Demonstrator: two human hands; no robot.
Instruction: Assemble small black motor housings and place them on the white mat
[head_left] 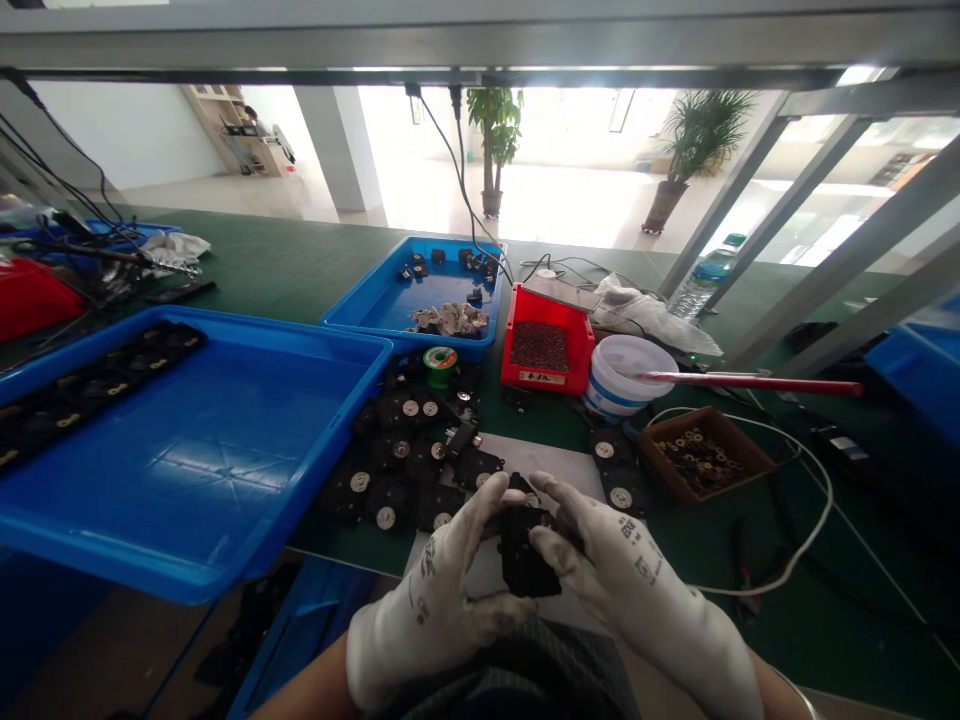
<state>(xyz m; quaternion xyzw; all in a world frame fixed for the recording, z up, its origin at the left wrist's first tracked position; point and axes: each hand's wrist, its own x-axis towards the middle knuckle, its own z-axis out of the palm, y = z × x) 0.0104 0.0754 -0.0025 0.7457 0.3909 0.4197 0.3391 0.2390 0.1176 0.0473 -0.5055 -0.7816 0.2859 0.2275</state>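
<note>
My left hand [435, 575] and my right hand [622, 565], both in white work gloves with dark-coated fingertips, grip a black plastic part [525, 550] between them. Its shape is partly hidden by my fingers. Below them lies a white sheet [570, 470]. Several black plastic parts with round metal centres [397, 450] are spread on the sheet's left edge and beyond it, close to my left hand. Two similar parts [619, 475] lie just past my right fingers.
A large blue tray [210, 450] holding a row of black parts fills the left. Behind stand a smaller blue tray [375, 290], a red bin of dark small parts [540, 345], a white bucket [626, 375] and a brown tray of washers [701, 455]. A white cable [821, 520] curves right.
</note>
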